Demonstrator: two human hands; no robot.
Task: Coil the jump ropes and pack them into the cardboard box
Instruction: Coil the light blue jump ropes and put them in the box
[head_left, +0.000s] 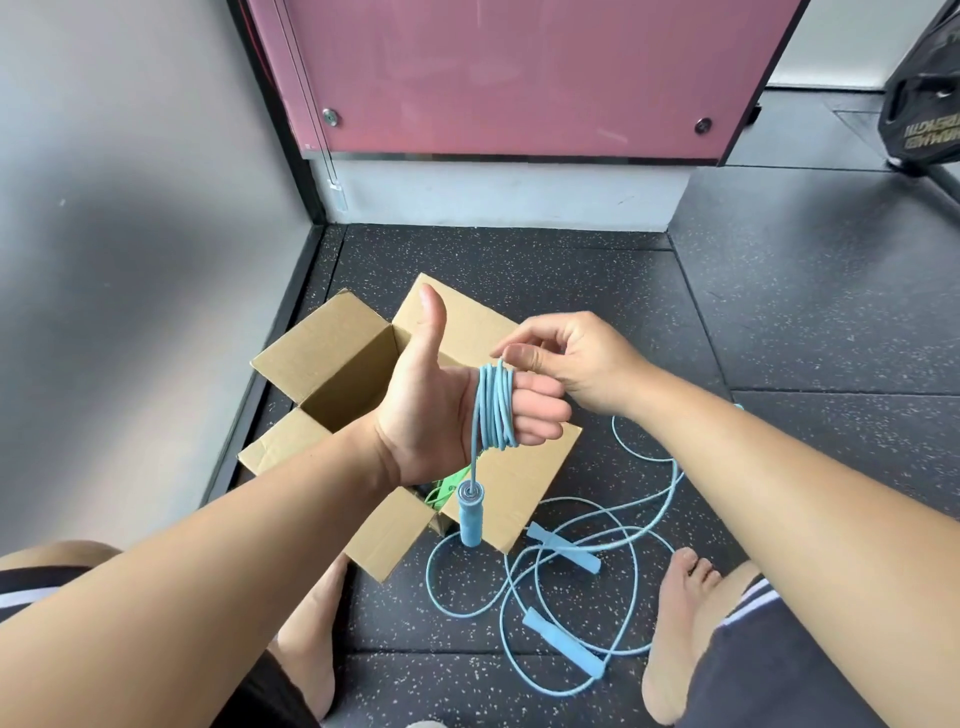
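Note:
My left hand (423, 415) is held palm up over the cardboard box (332, 353), thumb raised. Several turns of a light blue jump rope (496, 405) are wound round its fingers. One blue handle (470, 519) hangs from that coil just above the box's near flap. My right hand (582, 358) pinches the rope at the top of the coil. The rest of the blue rope (644, 514) trails down to the floor on the right. A green jump rope (449, 486) shows inside the open box, mostly hidden by my left wrist.
Loose blue loops and two more blue handles (563, 548) (563, 642) lie on the speckled black mat between my bare feet (311, 623) (680, 623). A grey wall runs along the left, a pink panel (509, 78) stands behind the box, and black gym equipment (924, 104) stands at far right.

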